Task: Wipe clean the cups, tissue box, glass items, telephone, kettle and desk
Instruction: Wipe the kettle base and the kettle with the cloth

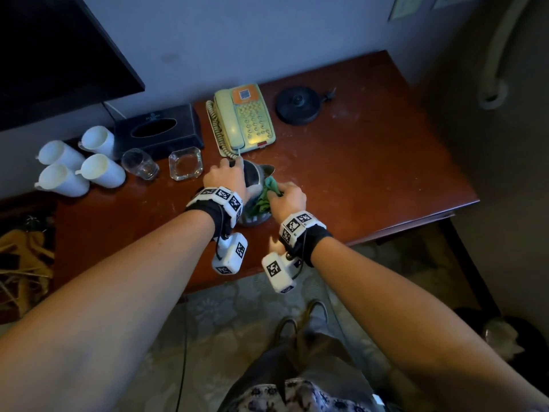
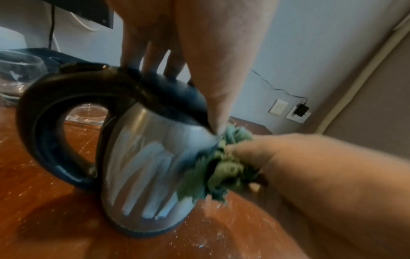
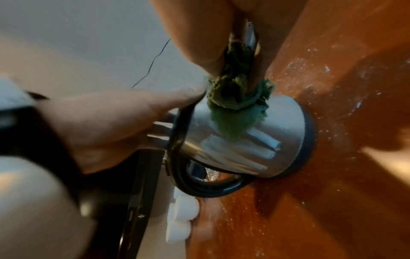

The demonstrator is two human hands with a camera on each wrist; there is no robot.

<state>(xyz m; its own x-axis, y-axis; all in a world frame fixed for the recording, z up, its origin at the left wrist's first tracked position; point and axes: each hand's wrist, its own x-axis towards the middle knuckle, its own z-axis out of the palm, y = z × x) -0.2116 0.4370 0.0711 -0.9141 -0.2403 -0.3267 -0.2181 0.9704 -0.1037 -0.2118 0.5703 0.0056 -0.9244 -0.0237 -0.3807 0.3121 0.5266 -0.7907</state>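
Steel-bodied kettle (image 1: 255,185) stands on the desk (image 1: 371,162) near the front edge, just in front of the telephone (image 1: 243,117) and off its black base (image 1: 298,104), which sits at the far right of the phone. The left hand (image 1: 227,176) rests on the kettle's lid with fingers spread downward, steadying it. The right hand (image 1: 286,199) bunches a green cloth (image 2: 221,157) between thumb and curled fingers and presses it against the kettle's side wall.

Progress, judged from the layout: the kettle wipe is the step in hand. The four white cups (image 1: 78,165), the tissue box (image 1: 159,130), the drinking glass (image 1: 139,165) and the glass ashtray (image 1: 185,163) stand grouped at the far left; whether they are already wiped cannot be told. The desk surface shows pale specks and streaks around the kettle in both wrist views, so the desk wipe appears to remain. The telephone's state cannot be determined.
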